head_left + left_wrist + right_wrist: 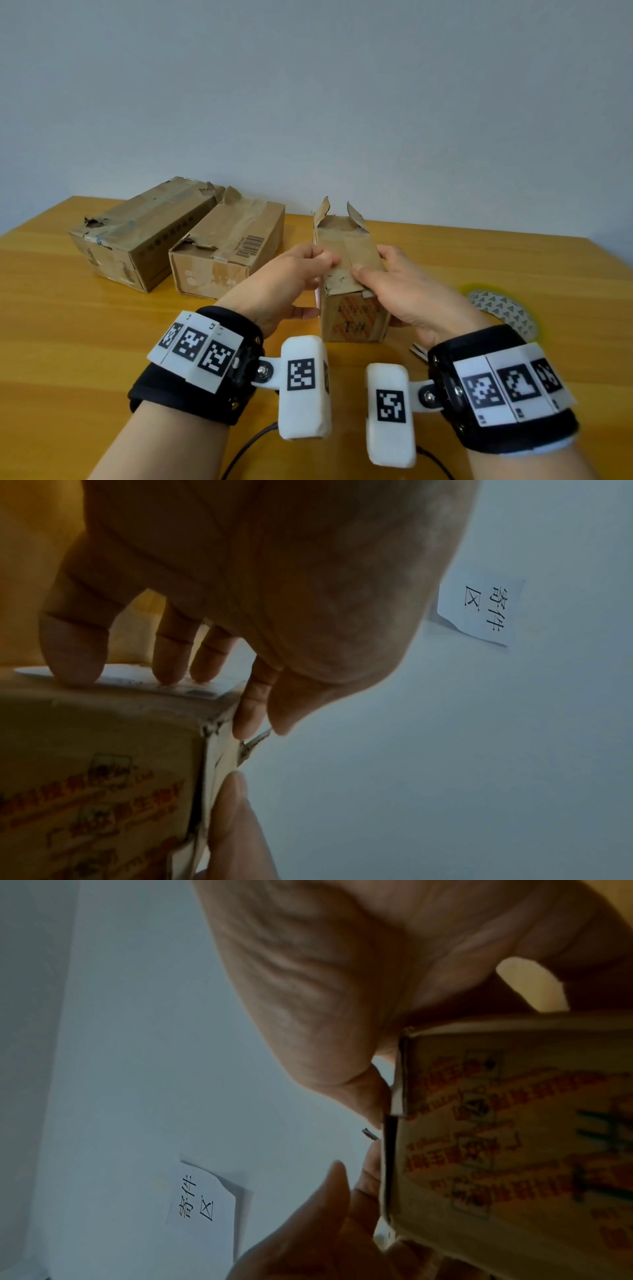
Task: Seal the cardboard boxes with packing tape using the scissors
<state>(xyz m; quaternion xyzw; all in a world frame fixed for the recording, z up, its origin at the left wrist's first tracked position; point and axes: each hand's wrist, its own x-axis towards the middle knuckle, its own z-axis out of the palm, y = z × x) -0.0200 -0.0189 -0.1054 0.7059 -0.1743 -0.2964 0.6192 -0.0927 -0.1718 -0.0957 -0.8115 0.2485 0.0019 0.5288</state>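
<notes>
- Head view: the narrow cardboard box (349,274) lies lengthwise at the table's (102,325) middle, its far end flaps torn and standing open, and you press its two top flaps shut along the centre seam.
- By the look of it the step in hand is closing the flaps before taping; the next move calls for one hand to keep the seam down while the other fetches the tape roll (503,310), lying just right of your right wrist. The scissors cannot be made out for certain.
- Your left hand (291,274) curls over the box's left edge, thumb on top, fingers pressed to the side wall; your right hand (400,284) mirrors it, thumb on the right flap.
- Two more battered boxes (178,236) wait, well apart, at the far left.
</notes>
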